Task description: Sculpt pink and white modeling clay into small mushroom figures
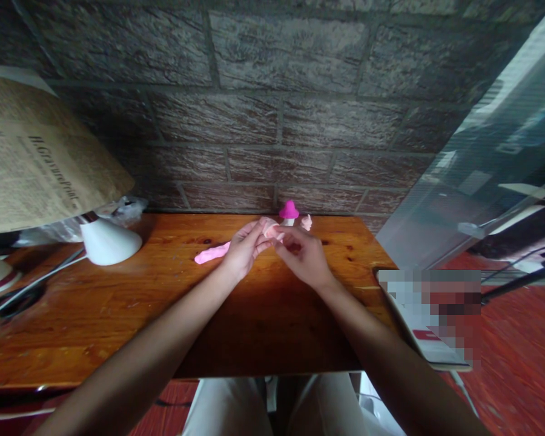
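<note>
Pale clay piece (269, 227) half hidden between both hands (245, 248).

Left hand (244, 247): I see the forearm bare, reaching forward from lower left, wrist straight, fingers extended toward centre, fingertips closed in a pinch. Right hand (302, 254): forearm bare, reaching in from lower right, palm down, fingers curled, tips meeting those of the left. Both hands close together, touching at fingertips.

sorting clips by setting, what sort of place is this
Likely a home craft desk: a wooden table against a brick wall, a white lamp base, and pink clay pieces near both hands.
</note>
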A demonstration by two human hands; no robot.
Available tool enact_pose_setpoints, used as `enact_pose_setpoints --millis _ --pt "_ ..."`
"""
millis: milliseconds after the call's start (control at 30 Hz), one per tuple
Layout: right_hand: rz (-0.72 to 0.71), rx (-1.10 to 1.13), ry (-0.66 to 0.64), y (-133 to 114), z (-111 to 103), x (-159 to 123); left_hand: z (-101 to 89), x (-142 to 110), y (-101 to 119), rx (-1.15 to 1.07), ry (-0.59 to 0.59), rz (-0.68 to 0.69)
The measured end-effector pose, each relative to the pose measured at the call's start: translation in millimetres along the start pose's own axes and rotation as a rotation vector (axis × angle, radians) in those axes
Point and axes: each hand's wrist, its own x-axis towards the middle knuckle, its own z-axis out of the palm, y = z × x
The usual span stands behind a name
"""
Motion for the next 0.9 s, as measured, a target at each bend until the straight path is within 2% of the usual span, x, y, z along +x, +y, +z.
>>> enact_pose_setpoints --millis 500,733,900 --pt "-0.059 -0.064 0.006 -1.8 0.9 -0.7 1.4 0.4 -0.2 -0.017 -0.027 0.080" --pt "-0.128 -0.270 0.109 1.5 2.5 -0.3 2.6 -0.9 -6.3 0.072 0.005 0.165" --pt "-0.112 -0.349 0.139 3.8 2.5 -0.6 2.2 -0.5 -8.9 0.117 0.023 0.171"
